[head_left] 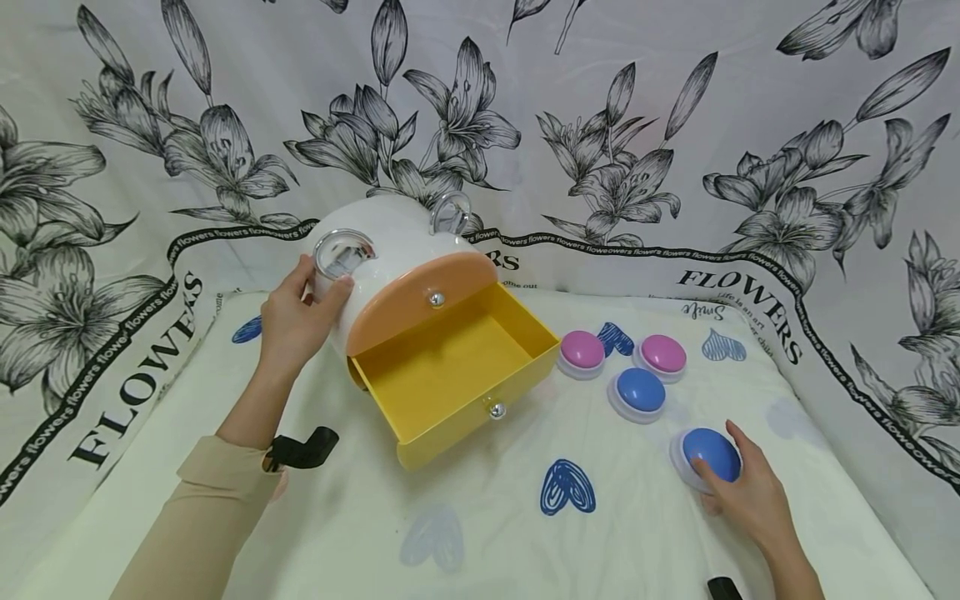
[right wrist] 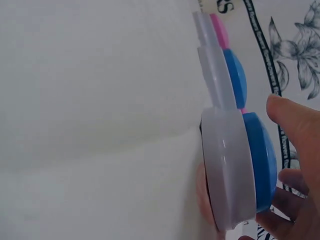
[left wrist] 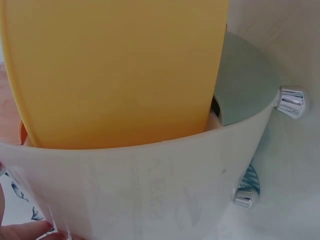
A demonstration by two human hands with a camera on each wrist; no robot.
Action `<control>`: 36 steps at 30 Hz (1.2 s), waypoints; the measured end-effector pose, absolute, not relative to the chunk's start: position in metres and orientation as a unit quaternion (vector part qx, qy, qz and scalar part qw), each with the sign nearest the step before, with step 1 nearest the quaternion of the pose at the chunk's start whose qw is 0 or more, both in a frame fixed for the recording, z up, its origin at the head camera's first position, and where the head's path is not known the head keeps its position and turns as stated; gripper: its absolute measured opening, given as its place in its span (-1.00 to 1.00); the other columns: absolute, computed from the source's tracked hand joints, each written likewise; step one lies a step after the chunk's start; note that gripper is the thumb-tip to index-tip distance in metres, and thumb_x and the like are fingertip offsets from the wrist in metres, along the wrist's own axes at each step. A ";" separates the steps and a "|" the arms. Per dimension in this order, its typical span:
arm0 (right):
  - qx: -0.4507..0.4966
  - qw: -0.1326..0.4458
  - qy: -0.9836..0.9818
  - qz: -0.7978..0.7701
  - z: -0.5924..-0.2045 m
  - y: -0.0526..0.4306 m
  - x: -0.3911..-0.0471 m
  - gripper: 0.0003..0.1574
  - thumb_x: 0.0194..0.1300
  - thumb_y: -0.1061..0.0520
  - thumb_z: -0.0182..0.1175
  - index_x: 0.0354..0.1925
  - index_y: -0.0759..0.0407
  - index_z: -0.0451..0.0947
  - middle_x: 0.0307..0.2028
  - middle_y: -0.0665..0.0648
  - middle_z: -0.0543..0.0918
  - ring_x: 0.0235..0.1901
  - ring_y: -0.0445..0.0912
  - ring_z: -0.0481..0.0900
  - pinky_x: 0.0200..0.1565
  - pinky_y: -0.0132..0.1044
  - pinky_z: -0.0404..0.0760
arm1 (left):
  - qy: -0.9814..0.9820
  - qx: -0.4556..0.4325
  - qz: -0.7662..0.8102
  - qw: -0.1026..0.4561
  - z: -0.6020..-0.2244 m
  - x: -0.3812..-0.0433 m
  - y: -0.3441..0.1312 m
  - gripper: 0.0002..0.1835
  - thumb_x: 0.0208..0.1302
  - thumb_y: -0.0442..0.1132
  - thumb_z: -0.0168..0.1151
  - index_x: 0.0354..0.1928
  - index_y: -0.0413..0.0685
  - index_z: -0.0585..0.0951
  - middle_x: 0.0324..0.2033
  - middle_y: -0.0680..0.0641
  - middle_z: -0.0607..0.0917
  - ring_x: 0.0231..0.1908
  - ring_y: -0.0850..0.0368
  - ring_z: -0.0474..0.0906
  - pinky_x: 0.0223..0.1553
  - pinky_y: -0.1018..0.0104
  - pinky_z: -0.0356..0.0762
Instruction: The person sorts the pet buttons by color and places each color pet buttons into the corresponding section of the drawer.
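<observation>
My left hand grips the side of a white rounded drawer box, thumb in front, by one of its clear ring-shaped ears. The box leans to one side. Its yellow drawer is pulled out and empty, below an orange drawer front that is closed. At the right, my right hand spreads over a blue-domed push button with a pale base. In the right wrist view the thumb stands apart from the blue dome, and the other fingers are close at its far edge.
Behind the near button stand another blue button and two pink buttons, right of the drawer. Everything rests on a white cloth printed with hearts. A flower-printed curtain hangs behind. Silver feet show under the box.
</observation>
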State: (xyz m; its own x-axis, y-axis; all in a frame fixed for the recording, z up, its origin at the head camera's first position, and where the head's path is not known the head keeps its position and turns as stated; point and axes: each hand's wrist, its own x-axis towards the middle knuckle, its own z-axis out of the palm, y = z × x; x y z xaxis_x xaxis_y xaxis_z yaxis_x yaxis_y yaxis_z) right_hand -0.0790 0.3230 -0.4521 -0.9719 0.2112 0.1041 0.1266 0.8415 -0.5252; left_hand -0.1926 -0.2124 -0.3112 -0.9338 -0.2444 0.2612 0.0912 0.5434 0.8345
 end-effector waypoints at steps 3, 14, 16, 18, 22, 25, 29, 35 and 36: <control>-0.085 0.073 -0.959 0.259 -0.458 0.326 -0.077 0.10 0.12 -0.13 0.26 0.34 0.45 -0.02 0.17 0.59 0.24 0.11 0.46 0.24 0.02 0.33 0.28 | -0.861 0.043 -0.476 0.176 -0.311 -0.192 -0.212 -0.25 0.20 0.15 0.11 0.35 -0.08 0.25 0.38 -0.05 0.12 0.36 0.07 0.05 0.23 0.02 0.26; -0.099 0.048 -0.965 0.238 -0.464 0.329 -0.073 0.10 0.09 -0.17 0.27 0.24 0.59 0.08 0.10 0.65 0.28 0.05 0.48 0.29 -0.03 0.31 0.36 | -0.863 0.051 -0.474 0.166 -0.312 -0.191 -0.213 -0.22 0.19 0.19 0.10 0.38 -0.01 0.19 0.39 0.03 0.09 0.36 0.06 0.04 0.22 0.03 0.27; -0.102 0.051 -0.965 0.237 -0.464 0.328 -0.073 0.10 0.08 -0.18 0.28 0.23 0.58 0.10 0.08 0.65 0.30 0.03 0.48 0.31 -0.05 0.31 0.38 | -0.864 0.053 -0.473 0.165 -0.312 -0.191 -0.213 -0.21 0.19 0.19 0.09 0.38 -0.01 0.18 0.39 0.03 0.09 0.36 0.05 0.05 0.21 0.03 0.27; -0.104 0.057 -0.964 0.237 -0.463 0.328 -0.072 0.09 0.07 -0.18 0.29 0.22 0.58 0.12 0.07 0.64 0.32 0.02 0.47 0.33 -0.07 0.29 0.39 | -0.864 0.053 -0.472 0.165 -0.312 -0.191 -0.213 -0.21 0.19 0.20 0.09 0.38 -0.01 0.17 0.39 0.01 0.09 0.36 0.04 0.05 0.21 0.03 0.28; -0.112 0.065 -0.961 0.242 -0.462 0.326 -0.071 0.09 0.05 -0.18 0.31 0.21 0.57 0.14 0.06 0.63 0.35 0.00 0.43 0.38 -0.09 0.27 0.42 | -0.865 0.053 -0.471 0.165 -0.311 -0.191 -0.213 -0.20 0.19 0.19 0.09 0.38 -0.02 0.16 0.39 0.00 0.10 0.35 0.04 0.07 0.20 0.03 0.29; -0.129 0.056 -0.958 0.250 -0.459 0.325 -0.071 0.12 0.04 -0.21 0.30 0.24 0.54 0.11 0.08 0.62 0.34 -0.05 0.38 0.44 -0.12 0.23 0.44 | -0.865 0.054 -0.471 0.164 -0.311 -0.190 -0.212 -0.20 0.19 0.19 0.09 0.39 -0.02 0.16 0.39 0.02 0.09 0.35 0.04 0.07 0.21 0.04 0.29; -0.155 0.030 -0.952 0.262 -0.455 0.324 -0.074 0.19 0.05 -0.28 0.26 0.31 0.48 0.04 0.13 0.59 0.30 -0.06 0.33 0.46 -0.09 0.20 0.45 | -0.866 0.055 -0.470 0.163 -0.311 -0.190 -0.212 -0.19 0.19 0.20 0.09 0.39 -0.01 0.14 0.39 0.03 0.09 0.35 0.04 0.08 0.21 0.04 0.29; -0.153 0.031 -0.948 0.276 -0.448 0.321 -0.081 0.21 0.05 -0.32 0.25 0.34 0.42 0.02 0.17 0.56 0.28 -0.01 0.34 0.44 -0.06 0.17 0.46 | -0.866 0.054 -0.469 0.164 -0.311 -0.190 -0.212 -0.20 0.19 0.20 0.09 0.39 -0.01 0.14 0.39 0.03 0.09 0.35 0.03 0.08 0.20 0.04 0.30; -0.150 0.034 -0.948 0.278 -0.447 0.319 -0.083 0.20 0.05 -0.31 0.25 0.34 0.41 0.02 0.17 0.56 0.28 -0.01 0.34 0.44 -0.06 0.17 0.46 | -0.866 0.055 -0.469 0.164 -0.310 -0.190 -0.212 -0.19 0.19 0.20 0.09 0.39 -0.01 0.14 0.39 0.03 0.09 0.35 0.03 0.08 0.20 0.04 0.30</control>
State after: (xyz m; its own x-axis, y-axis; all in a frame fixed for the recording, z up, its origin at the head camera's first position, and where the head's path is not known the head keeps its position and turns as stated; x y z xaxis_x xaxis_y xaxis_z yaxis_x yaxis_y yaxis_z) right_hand -0.0827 0.3193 -0.4469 -0.9530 0.3024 -0.0196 0.2651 0.8006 -0.5374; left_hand -0.1902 -0.2117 -0.3104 -0.9404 -0.2487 0.2318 0.0579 0.5546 0.8301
